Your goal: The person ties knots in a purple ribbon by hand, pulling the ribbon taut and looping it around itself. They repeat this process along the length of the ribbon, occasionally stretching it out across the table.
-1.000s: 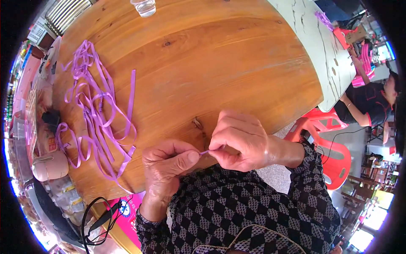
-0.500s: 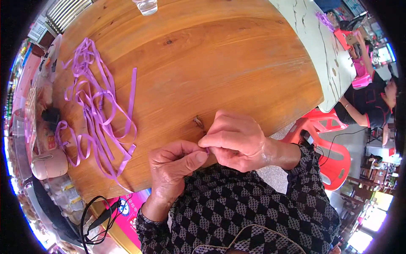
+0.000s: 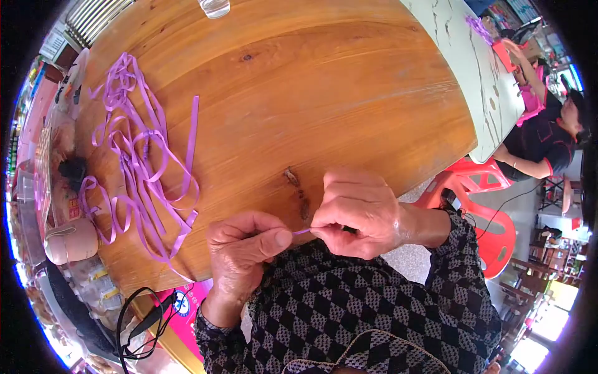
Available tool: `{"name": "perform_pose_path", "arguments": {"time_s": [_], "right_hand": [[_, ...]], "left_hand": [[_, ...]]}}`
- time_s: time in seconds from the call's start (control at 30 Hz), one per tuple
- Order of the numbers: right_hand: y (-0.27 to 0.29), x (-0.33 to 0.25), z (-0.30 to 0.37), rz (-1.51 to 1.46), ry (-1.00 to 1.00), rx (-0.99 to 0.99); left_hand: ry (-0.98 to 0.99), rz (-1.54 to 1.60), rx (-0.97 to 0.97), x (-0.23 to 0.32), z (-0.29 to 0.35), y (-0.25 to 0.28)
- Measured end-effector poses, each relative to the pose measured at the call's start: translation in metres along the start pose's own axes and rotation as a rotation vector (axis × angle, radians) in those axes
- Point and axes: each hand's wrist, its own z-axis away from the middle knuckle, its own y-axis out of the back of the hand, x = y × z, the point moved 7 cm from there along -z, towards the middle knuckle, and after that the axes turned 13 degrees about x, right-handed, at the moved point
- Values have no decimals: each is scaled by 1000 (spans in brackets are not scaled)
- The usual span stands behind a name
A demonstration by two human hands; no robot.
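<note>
Both hands, left (image 3: 240, 249) and right (image 3: 355, 215), pinch a short ribbon (image 3: 301, 231) taut above the bench (image 3: 324, 93), so we can work it.

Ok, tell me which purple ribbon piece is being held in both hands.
The short purple strip pinched between the left hand and right hand, at the table edge. The other ribbons lie loose, far left, untouched.

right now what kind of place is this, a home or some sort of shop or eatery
Probably a small shop or casual eatery, not a home: a large round wooden table, red plastic chairs, a second pale table where another person sits, and packaged goods at the left edge.
</note>
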Motion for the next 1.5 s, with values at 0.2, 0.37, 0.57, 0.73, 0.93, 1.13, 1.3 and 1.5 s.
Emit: {"name": "perform_pose_path", "arguments": {"time_s": [0.2,0.37,0.57,0.73,0.93,1.13,1.3,1.5], "right_hand": [[-2,-2,9,3,31,3],[6,8,4,24,-126,-78],[72,22,9,313,-396,231],[113,34,26,330,-623,578],[164,88,46,-321,-612,870],[69,42,-3,739,-179,185],[11,53,-7,645,-85,-19],[-25,43,-14,506,39,-92]], "left_hand": [[108,-35,-30,-7,0,5],[-5,-153,-11,5,7,2],[-637,-628,-51,54,23,24],[-578,-619,22,63,12,51],[-270,-396,209,59,-4,104],[-661,-738,314,66,-7,99],[-1211,-1123,464,88,5,39],[-1352,-1220,176,51,-4,-36]]}}
